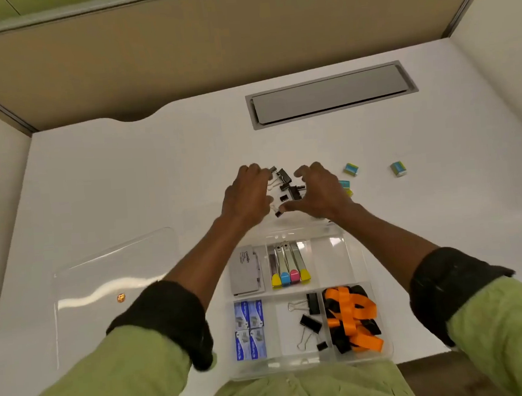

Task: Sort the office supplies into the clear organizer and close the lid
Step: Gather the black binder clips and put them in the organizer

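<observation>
A white desk (127, 183) with a smooth matte top carries everything, with a grey metal cable hatch (331, 94) set into it at the far side. The clear plastic lid (104, 282), flat with rounded corners, lies off to the left of the clear organizer (365, 271), which sits at the near edge between the forearms. Its compartments hold a grey box (245, 272), four metal clips with coloured tips (288, 266), blue staple boxes (249, 328), a few black binder clips (310, 322) and an orange and black strap (353, 318). Beyond the organizer, the left hand (247, 195) and right hand (318, 190) curl inward around a loose pile of small black binder clips (285, 185), fingers bent and cupped, thumbs near the closest clip. Small teal and yellow erasers (351, 169) lie to the right, well apart.
</observation>
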